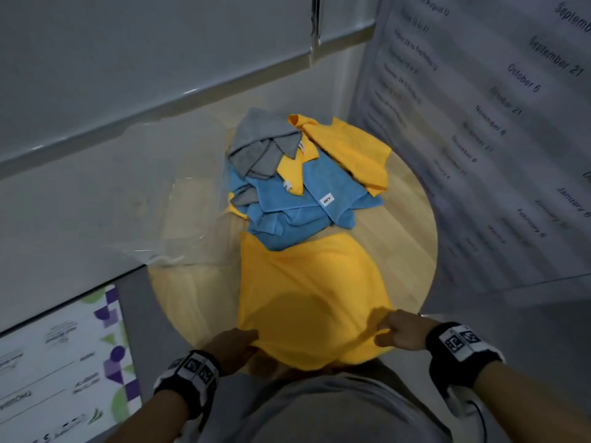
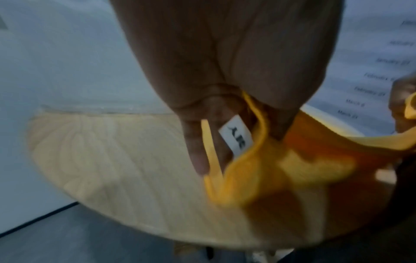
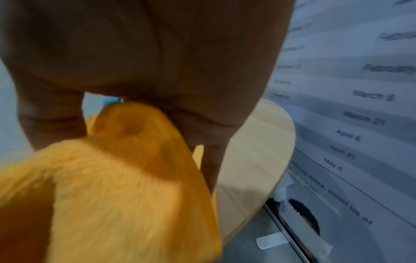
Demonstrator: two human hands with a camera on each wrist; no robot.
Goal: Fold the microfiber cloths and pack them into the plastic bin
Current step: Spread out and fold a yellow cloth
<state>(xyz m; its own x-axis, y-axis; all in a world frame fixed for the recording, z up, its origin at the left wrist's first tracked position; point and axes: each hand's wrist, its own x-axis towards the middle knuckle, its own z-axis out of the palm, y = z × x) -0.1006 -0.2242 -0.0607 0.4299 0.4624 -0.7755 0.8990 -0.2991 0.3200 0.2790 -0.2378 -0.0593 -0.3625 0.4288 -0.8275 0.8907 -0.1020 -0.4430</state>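
Yellow cloth [image 1: 307, 298] pinched at near corners by left hand [image 1: 235, 345] and right hand [image 1: 401, 329]; only left-wrist view shows its white tag [image 2: 236, 137].

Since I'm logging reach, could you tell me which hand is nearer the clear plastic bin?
Left. The left hand is below the clear plastic bin; the right hand is across the table.
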